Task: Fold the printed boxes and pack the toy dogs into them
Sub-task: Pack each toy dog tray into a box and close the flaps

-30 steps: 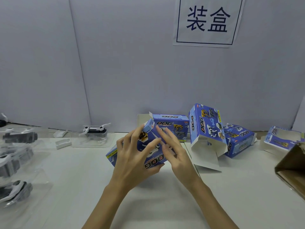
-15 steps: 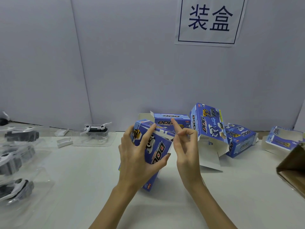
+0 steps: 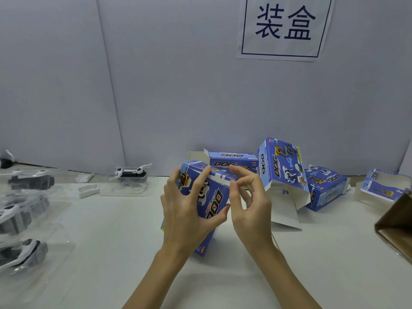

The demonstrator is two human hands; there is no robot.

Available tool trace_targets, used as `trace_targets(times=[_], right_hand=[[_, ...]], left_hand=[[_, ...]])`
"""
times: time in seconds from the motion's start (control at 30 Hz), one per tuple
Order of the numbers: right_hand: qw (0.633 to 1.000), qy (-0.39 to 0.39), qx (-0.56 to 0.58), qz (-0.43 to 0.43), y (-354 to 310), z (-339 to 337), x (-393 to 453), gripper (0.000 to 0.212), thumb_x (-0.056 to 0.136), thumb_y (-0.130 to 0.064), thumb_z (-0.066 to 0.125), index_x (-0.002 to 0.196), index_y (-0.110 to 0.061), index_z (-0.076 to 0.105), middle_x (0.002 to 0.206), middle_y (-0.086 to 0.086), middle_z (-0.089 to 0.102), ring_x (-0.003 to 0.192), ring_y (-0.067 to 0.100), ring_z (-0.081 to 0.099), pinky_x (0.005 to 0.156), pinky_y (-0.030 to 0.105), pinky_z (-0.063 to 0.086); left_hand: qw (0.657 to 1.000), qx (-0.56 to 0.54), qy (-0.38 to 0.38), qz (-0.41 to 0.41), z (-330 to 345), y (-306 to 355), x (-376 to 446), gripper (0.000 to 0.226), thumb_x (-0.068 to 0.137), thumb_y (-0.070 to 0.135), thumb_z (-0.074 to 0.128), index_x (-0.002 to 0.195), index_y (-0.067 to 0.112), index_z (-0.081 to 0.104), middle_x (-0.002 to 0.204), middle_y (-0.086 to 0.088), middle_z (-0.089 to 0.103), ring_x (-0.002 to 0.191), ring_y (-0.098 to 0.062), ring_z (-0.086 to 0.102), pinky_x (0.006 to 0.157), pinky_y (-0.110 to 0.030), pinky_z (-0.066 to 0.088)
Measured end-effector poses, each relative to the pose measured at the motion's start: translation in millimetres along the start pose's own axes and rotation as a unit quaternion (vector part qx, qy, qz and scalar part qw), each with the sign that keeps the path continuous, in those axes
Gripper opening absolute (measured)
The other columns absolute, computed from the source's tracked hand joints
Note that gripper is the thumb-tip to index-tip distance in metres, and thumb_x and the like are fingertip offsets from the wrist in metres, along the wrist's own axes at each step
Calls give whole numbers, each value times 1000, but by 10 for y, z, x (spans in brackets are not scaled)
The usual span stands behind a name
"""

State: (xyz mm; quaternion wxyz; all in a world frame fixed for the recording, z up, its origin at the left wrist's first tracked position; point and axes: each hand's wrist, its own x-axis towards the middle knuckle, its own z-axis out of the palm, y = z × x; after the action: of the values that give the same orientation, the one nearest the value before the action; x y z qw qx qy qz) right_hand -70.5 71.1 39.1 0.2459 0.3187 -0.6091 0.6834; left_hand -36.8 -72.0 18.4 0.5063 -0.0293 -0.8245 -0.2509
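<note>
Tabletop [image 3: 111, 253] space is taken at the left by toy dogs in clear trays [image 3: 24, 253], and at the back right by several blue printed boxes [image 3: 283, 172], one standing with its flap open. Above the tabletop centre, one printed box [image 3: 214, 195] is held with its long axis steeply tilted, upper end away from the person. It is gripped by the left hand [image 3: 187, 217]; its top edge is pinched by the right hand [image 3: 249, 210].

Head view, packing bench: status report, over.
Left hand grips blue box, upright. Right hand pinching at its top edge. No toy dog inside yet. Nothing blocking.
</note>
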Motion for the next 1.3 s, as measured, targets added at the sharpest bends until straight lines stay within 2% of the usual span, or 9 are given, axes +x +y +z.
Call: trace_targets(times=[0.17, 0.3, 0.43, 0.7, 0.9, 0.97, 1.1, 1.23, 1.3], right_hand=[[999, 1, -22, -46, -11, -22, 18, 10, 100, -21, 62, 104, -13, 59, 133, -3, 65, 136, 26, 55, 81, 24, 62], [1000, -1, -10, -9, -25, -60, 31, 6, 98, -15, 66, 103, -13, 65, 119, -11, 72, 131, 19, 59, 83, 39, 64], [995, -10, 81, 55, -61, -62, 51, 10, 96, -17, 65, 105, -13, 66, 119, -9, 72, 134, 16, 56, 79, 31, 64], [997, -18, 59, 40, -13, -76, 97, 24, 96, -20, 68, 117, -20, 57, 122, -4, 71, 133, 20, 58, 84, 32, 63], [998, -38, -8, 43, -13, -111, 117, 15, 96, -27, 67, 111, -27, 66, 114, -19, 71, 128, 14, 60, 89, 53, 61], [999, -26, -27, 37, -21, -90, 112, 14, 97, -25, 67, 110, -21, 66, 114, -15, 72, 127, 15, 61, 89, 53, 61], [999, 0, -37, 29, -38, -49, 88, 22, 95, -27, 68, 112, -12, 65, 114, -16, 71, 129, 14, 59, 80, 44, 66], [998, -49, -29, 8, -19, -141, 121, 17, 96, -22, 70, 107, -11, 66, 123, -11, 70, 134, 20, 56, 81, 44, 65], [997, -76, -7, 20, -21, -158, 136, 12, 96, -22, 69, 106, -17, 65, 131, -11, 68, 137, 17, 54, 85, 37, 63]], left_hand=[[1000, -21, -5, -1, 6, 0, -10, 90, 75, 71, 73, 151, 36, 42, 153, -3, 31, 139, -29, 44, 100, -54, 56], [999, -45, -13, -21, 7, 8, -23, 88, 75, 70, 71, 151, 35, 44, 151, -7, 32, 138, -31, 47, 94, -55, 60], [998, -55, -9, -32, 1, -3, -17, 87, 74, 69, 70, 150, 35, 45, 150, -1, 31, 138, -32, 47, 92, -56, 61], [996, -68, -16, -46, 18, 14, -5, 88, 71, 62, 79, 147, 41, 38, 152, -9, 32, 139, -27, 44, 99, -54, 57], [997, -65, -12, -42, 24, 14, -6, 87, 71, 59, 80, 146, 37, 42, 151, -10, 32, 139, -32, 44, 97, -57, 58], [997, -66, -12, -43, 25, 17, -9, 86, 72, 62, 78, 146, 39, 42, 151, -4, 30, 139, -31, 44, 97, -57, 57], [998, -50, -9, -38, 50, 57, -30, 86, 74, 61, 77, 148, 42, 38, 155, -12, 32, 141, -28, 41, 102, -57, 54], [999, -45, 4, -25, 52, 61, -36, 87, 73, 60, 79, 148, 41, 41, 155, -6, 29, 140, -29, 41, 103, -56, 53], [998, -56, 1, -22, 34, 49, -34, 85, 73, 64, 76, 147, 42, 41, 154, -3, 28, 141, -29, 41, 103, -56, 53]])
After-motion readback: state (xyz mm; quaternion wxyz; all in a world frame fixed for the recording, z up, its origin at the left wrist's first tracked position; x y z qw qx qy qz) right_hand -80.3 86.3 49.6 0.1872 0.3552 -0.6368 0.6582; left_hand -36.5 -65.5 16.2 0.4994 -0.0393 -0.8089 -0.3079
